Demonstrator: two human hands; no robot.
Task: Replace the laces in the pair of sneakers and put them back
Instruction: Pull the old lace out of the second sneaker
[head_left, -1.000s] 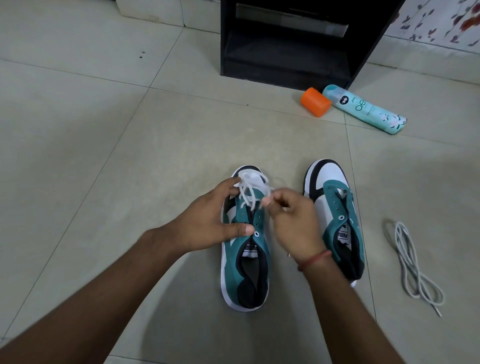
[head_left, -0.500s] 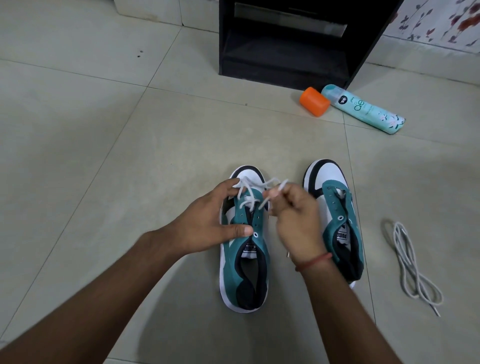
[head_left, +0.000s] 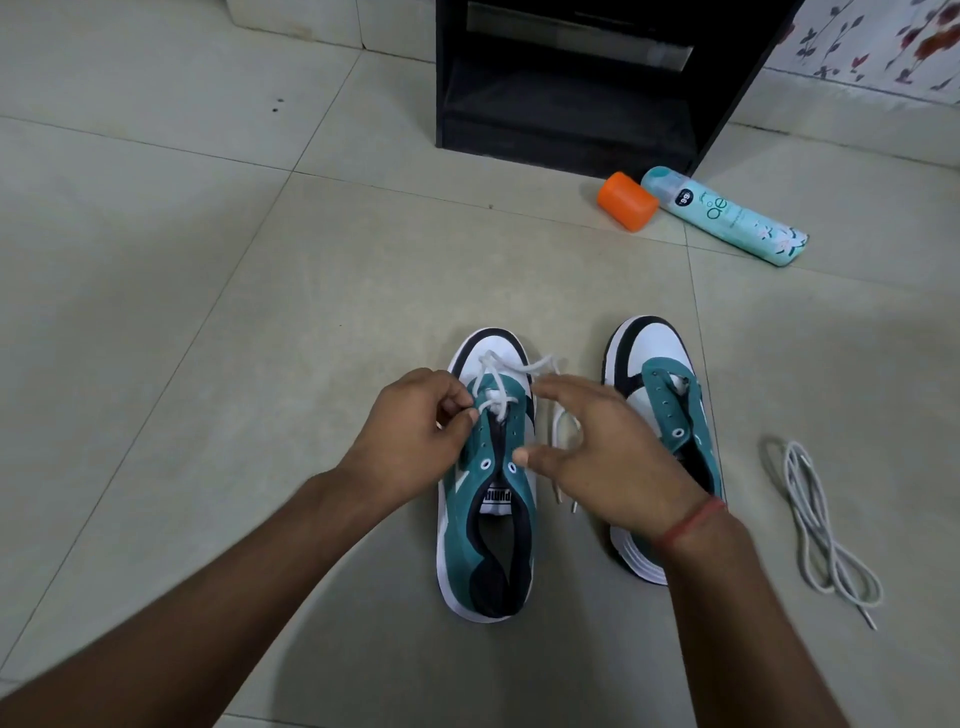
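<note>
Head view: two teal-and-white sneakers are set side by side on the tiled floor (head_left: 208, 312), toes pointing far. On the left sneaker (head_left: 488, 519), a white lace (head_left: 496, 387) is threaded through the far eyelets only. The lace is pinched at the left eyelet row by the curled fingers of the left hand (head_left: 415, 441). The right hand (head_left: 602, 452) is held spread and relaxed between the sneakers, gripping nothing. The right sneaker (head_left: 660, 384) is unlaced. A second, grey lace (head_left: 821, 525) is coiled on the floor, well right of it.
</note>
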